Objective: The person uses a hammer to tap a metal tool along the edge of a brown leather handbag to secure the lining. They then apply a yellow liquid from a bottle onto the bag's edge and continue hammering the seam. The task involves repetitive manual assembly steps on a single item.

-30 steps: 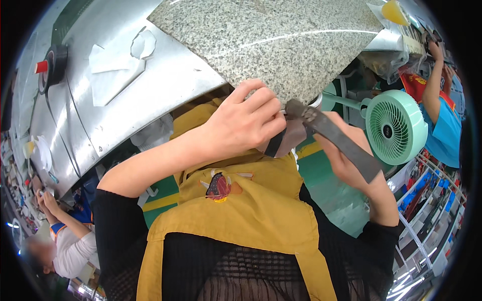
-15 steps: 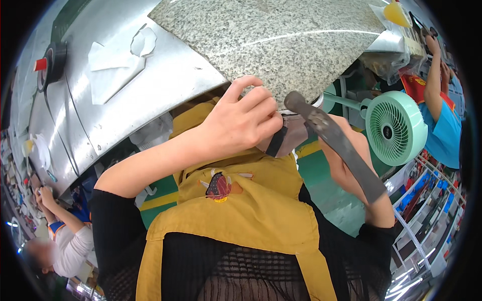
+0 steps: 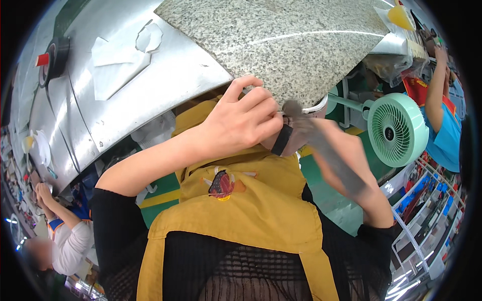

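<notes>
My left hand [image 3: 248, 115] is bent at the near edge of the speckled stone slab [image 3: 281, 55]. Its fingers are curled against a brownish-pink piece [image 3: 297, 142] with a black strip across it, part of which the hand hides. A dark metal hammer [image 3: 335, 158], smeared by motion, is in my right hand [image 3: 351, 143]. One rounded end of the hammer lies close to my left fingertips, over the piece at the slab's edge. The grip inside my right hand is hidden.
A metal tabletop [image 3: 165, 85] on the left bears white paper scraps [image 3: 118, 62] and a black roll [image 3: 60, 57]. A mint-green fan [image 3: 399, 129] stands at right. Co-workers sit at far left and far right. A shelf rack [image 3: 427, 215] is at lower right.
The hammer's rounded end has dropped slightly toward the slab's edge, and its other end has shifted left and up. The piece has turned a little; my left hand stays almost still.
</notes>
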Action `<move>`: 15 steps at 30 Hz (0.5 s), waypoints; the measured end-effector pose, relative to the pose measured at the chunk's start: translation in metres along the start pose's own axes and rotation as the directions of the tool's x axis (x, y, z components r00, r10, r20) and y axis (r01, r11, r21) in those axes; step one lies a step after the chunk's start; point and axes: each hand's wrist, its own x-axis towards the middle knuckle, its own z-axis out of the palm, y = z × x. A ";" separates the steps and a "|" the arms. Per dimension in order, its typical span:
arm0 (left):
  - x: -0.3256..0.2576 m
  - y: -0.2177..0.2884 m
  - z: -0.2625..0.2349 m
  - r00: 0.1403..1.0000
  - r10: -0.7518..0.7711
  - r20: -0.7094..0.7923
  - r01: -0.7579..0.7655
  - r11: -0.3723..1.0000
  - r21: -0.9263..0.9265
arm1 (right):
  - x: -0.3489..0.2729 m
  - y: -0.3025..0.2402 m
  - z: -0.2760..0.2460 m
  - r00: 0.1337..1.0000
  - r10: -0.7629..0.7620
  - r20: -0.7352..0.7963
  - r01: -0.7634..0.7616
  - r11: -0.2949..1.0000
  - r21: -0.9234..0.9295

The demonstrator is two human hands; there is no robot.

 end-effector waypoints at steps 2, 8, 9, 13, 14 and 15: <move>-0.002 0.002 0.000 1.000 -0.012 0.006 0.012 0.999 -0.033 | -0.001 0.003 0.006 0.995 0.026 0.101 -0.020 0.998 -0.064; -0.002 -0.001 0.001 1.000 0.004 -0.009 -0.004 1.000 -0.002 | 0.003 -0.008 -0.007 0.998 0.045 -0.034 -0.043 0.998 0.047; -0.001 -0.001 0.000 1.000 0.006 -0.011 -0.006 1.000 0.006 | 0.003 -0.010 -0.007 0.998 0.020 -0.066 -0.019 1.000 0.013; 0.000 0.001 0.001 0.990 -0.136 0.024 0.138 0.981 -0.136 | 0.003 0.004 0.010 0.999 -0.039 -0.020 0.036 0.994 -0.103; 0.002 0.001 0.000 0.980 -0.189 0.054 0.196 0.964 -0.178 | 0.003 0.003 0.009 1.000 0.002 -0.009 -0.003 0.999 -0.053; 0.004 0.001 -0.001 0.967 -0.240 0.086 0.253 0.943 -0.218 | 0.002 0.003 0.008 0.999 0.042 0.004 -0.042 0.999 -0.003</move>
